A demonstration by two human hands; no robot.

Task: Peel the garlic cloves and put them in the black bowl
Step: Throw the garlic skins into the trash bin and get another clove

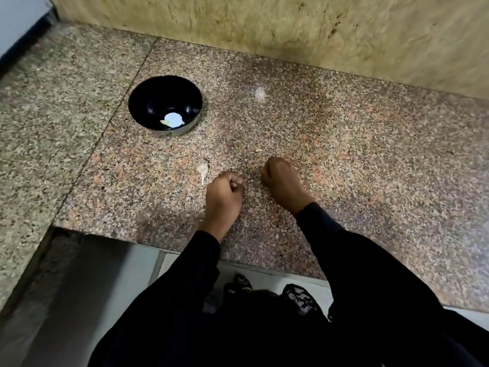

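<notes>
Speckled pink-grey granite countertop (344, 154) carries round black bowl (165, 105), far-left of both hands; small pale piece lies in bowl bottom. Unpeeled whitish garlic clove (203, 169) lies on counter, just beside left hand (225, 197). Left hand: fingers curled, contents cannot be told. Right hand (281, 178): fingers curled under, contents hidden. Pale blurred scrap (260, 93) lies right of bowl. Black sleeves (357, 260) cover both arms.

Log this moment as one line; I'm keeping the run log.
left hand: curled, contents unclear | right hand: curled, contents unclear | garlic piece: on counter | black bowl: pale scraps inside
</notes>
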